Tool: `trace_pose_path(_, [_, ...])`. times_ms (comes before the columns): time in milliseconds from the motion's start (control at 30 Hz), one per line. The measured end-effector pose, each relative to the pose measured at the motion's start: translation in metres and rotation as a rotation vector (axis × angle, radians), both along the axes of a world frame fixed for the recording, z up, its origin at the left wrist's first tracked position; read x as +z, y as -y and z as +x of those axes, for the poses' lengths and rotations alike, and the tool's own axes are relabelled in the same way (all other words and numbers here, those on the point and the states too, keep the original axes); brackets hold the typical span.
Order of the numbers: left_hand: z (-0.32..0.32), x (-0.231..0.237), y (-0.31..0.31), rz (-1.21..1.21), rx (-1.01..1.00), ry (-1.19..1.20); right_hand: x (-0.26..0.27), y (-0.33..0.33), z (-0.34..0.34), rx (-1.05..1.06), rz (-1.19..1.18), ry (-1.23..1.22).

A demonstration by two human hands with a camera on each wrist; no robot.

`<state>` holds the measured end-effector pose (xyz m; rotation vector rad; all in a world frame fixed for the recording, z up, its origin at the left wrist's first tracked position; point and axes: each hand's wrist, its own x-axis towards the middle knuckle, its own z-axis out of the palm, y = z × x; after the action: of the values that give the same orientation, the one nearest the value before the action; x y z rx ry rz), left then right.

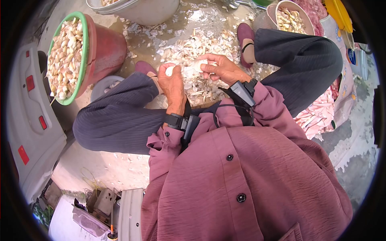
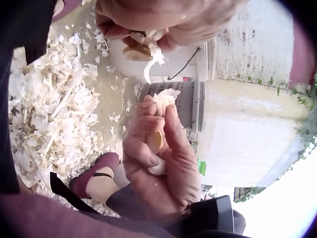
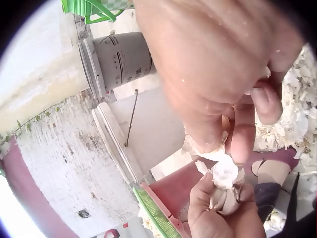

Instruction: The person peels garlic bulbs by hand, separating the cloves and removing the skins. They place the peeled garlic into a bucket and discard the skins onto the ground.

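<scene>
In the head view, the left hand (image 1: 173, 85) grips part of a garlic bulb (image 1: 169, 71). Its cloves show bunched between thumb and fingers in the right wrist view, where the garlic bulb (image 3: 226, 193) has split, papery skin. The right hand (image 1: 225, 72) is just beside it, pinching papery garlic skin (image 2: 166, 98) between thumb and fingertips. A garlic clove (image 2: 156, 142) lies within its curled fingers in the left wrist view. Both hands are raised over a heap of garlic skins (image 1: 197, 46) on the ground between the feet.
A red bucket (image 1: 106, 44) with a green rim, full of garlic cloves, stands at left. A white bucket (image 1: 144, 12) is ahead, and a pale tub (image 1: 273, 18) of cloves sits beyond the right knee. A grey bucket (image 3: 124, 58) stands by the wall.
</scene>
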<state>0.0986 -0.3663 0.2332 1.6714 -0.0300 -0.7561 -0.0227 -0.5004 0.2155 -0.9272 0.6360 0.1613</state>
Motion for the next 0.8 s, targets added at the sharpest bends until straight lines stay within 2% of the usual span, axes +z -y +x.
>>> trace_pose_path(33, [0.0,0.004,0.002,-0.034,0.138,0.022,0.009,-0.004,0.001,-0.034,-0.128,-0.021])
trace_pose_path(67, [-0.001,0.001,0.001,-0.09,0.083,-0.07,0.014,-0.005,0.002,-0.068,-0.258,-0.042])
trace_pose_path(100, [-0.002,0.001,0.002,-0.093,0.083,-0.07,0.014,-0.004,0.002,-0.068,-0.261,-0.043])
trace_pose_path(167, [-0.005,0.001,0.003,0.041,-0.208,-0.053,0.012,-0.002,0.003,-0.001,-0.47,0.011])
trace_pose_path(200, [-0.005,0.006,0.004,0.016,-0.248,-0.048,0.005,-0.003,0.004,0.007,-0.537,0.075])
trace_pose_path(233, [-0.006,0.0,0.004,0.015,-0.251,-0.048,0.0,-0.004,0.002,0.004,-0.538,0.074])
trace_pose_path(300, [-0.007,-0.011,0.004,-0.006,-0.359,0.171,-0.004,-0.008,0.0,-0.015,-0.613,0.115])
trace_pose_path(400, [-0.005,-0.013,0.002,-0.024,-0.306,0.034,0.0,-0.007,-0.001,0.034,-0.643,0.081])
trace_pose_path(500, [-0.005,-0.019,0.0,-0.117,-0.223,0.018,-0.001,-0.012,0.0,-0.064,-0.546,0.128])
trace_pose_path(533, [-0.003,-0.015,-0.002,-0.134,-0.188,-0.057,0.003,-0.009,0.002,-0.051,-0.429,0.154])
trace_pose_path(600, [-0.004,-0.011,0.0,-0.206,-0.108,-0.21,0.017,-0.008,0.002,-0.057,-0.409,0.159])
trace_pose_path(633, [-0.003,-0.013,0.001,-0.248,-0.034,-0.259,0.019,-0.008,0.002,-0.064,-0.268,0.185])
trace_pose_path(667, [-0.003,-0.018,0.002,-0.289,0.03,-0.324,0.025,-0.008,0.003,-0.04,-0.276,0.188])
trace_pose_path(700, [0.001,-0.018,-0.001,-0.276,-0.017,-0.353,0.026,-0.009,0.004,-0.063,-0.288,0.225])
trace_pose_path(800, [-0.004,-0.024,-0.001,-0.252,0.009,-0.246,0.02,-0.01,0.001,-0.066,-0.131,0.264])
